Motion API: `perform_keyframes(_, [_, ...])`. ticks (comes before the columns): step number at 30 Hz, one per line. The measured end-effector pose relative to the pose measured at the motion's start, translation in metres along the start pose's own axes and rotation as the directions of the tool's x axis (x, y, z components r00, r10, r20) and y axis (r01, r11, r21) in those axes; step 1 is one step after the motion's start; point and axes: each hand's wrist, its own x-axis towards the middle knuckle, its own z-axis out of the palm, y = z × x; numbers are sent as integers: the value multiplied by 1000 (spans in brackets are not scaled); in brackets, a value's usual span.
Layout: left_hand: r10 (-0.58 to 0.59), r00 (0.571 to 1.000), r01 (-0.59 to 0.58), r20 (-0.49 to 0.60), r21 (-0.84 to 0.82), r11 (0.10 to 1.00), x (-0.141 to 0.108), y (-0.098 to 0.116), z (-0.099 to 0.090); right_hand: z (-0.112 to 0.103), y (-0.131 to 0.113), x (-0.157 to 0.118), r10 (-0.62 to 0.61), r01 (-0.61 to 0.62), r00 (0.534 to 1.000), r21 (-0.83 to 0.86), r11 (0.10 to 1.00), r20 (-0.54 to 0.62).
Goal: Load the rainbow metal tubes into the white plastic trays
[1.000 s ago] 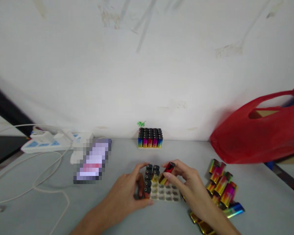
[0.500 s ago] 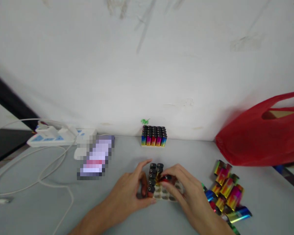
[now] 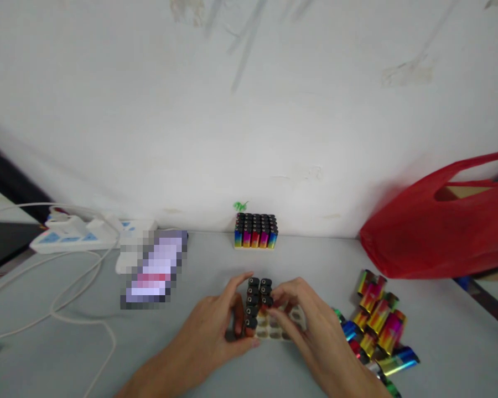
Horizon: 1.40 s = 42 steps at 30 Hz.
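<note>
A pale tray (image 3: 275, 325) with rows of sockets lies on the table in front of me. Black-topped lighters stand upright in its left column, and more fill the back of the second. My left hand (image 3: 209, 318) curves around the tray's left side, index finger at the back corner and thumb at the front edge. With thumb and fingertips, my right hand (image 3: 317, 318) grips a lighter (image 3: 267, 302) at the third place of the second column. Its black top shows, while the fingers partly cover its body. Several sockets to the right are bare.
A full block of lighters (image 3: 255, 235) stands by the wall. Loose shiny lighters (image 3: 384, 320) are heaped at right, below a red bag (image 3: 435, 232). At left lie a blurred phone (image 3: 155, 268), a power strip (image 3: 74, 236) and a white cable (image 3: 83, 321).
My right hand has brought the lighter, which was tilted over the tray, upright into line behind the others in the second column. The left hand keeps its place. The view has shifted slightly.
</note>
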Motion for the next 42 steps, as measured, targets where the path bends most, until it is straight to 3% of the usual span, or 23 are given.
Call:
perform_keyframes(3, [-12,1000,12,-2,6,1000,0,1,0,-6,0,2,-14,13,1000,-91,996,-15])
perform_keyframes(6, [-26,1000,26,16,1,1000,0,3,-1,-13,9,5,-1,-64,981,-326,943,-195])
perform_keyframes(8, [-32,999,32,30,-2,999,0,3,-2,-19,17,9,40,-233,938,-541,808,-344])
perform_keyframes(10, [-34,999,34,41,-6,999,0,3,-2,-27,26,11,91,-416,887,-700,580,-452])
perform_keyframes(13, [-36,999,36,36,-5,999,-1,3,-2,-47,42,9,181,-553,833,-783,285,-523])
perform_keyframes(16, [-42,998,43,36,-17,999,0,5,-3,-71,59,4,308,-614,773,-776,143,-555])
perform_keyframes(19, [-41,998,42,41,-13,999,0,6,-3,-91,75,0,403,-692,677,-719,63,-616])
perform_keyframes(21, [-38,999,38,35,1,999,0,6,-3,-98,83,-2,469,-735,620,-674,67,-629])
perform_keyframes(23, [-38,999,37,31,12,999,0,5,-3,-101,89,-6,513,-743,610,-661,106,-604])
perform_keyframes(25, [-34,999,33,30,14,999,0,5,-3,-102,95,-13,524,-705,661,-682,191,-537])
perform_keyframes(30, [-15,999,15,46,-5,1000,0,4,-1,-108,109,-54,405,-500,857,-699,511,-318])
perform_keyframes(33, [-10,999,11,46,-29,1000,-1,2,1,-113,116,-85,358,-487,871,-689,538,-336])
perform_keyframes(36, [13,1000,-12,27,-34,999,-2,1,2,-111,121,-105,366,-443,892,-682,582,-267])
perform_keyframes(42, [-6,999,7,39,-36,999,-1,5,0,-87,115,-94,267,-365,931,-667,649,-249])
